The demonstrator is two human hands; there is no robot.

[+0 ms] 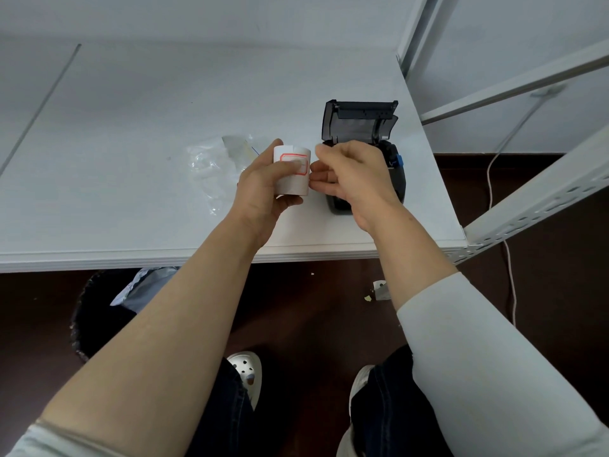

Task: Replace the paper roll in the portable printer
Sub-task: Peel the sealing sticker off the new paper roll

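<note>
White table (131,103) against a pale wall (197,11), dark floor (313,308), perhaps metal shelving (540,199) beside it

The white surface (148,103) in front of me carries the black portable printer (365,153) near its right edge, lid tipped open and up. To the left of it lies a crumpled clear plastic wrapper (214,159), flat on the top. A thin seam runs diagonally across the far left.

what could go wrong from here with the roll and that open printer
The right hand picks at the edge of the paper roll held in the left hand, so the paper could tear or unspool. The printer sits near the table corner; its raised lid could get knocked.
</note>
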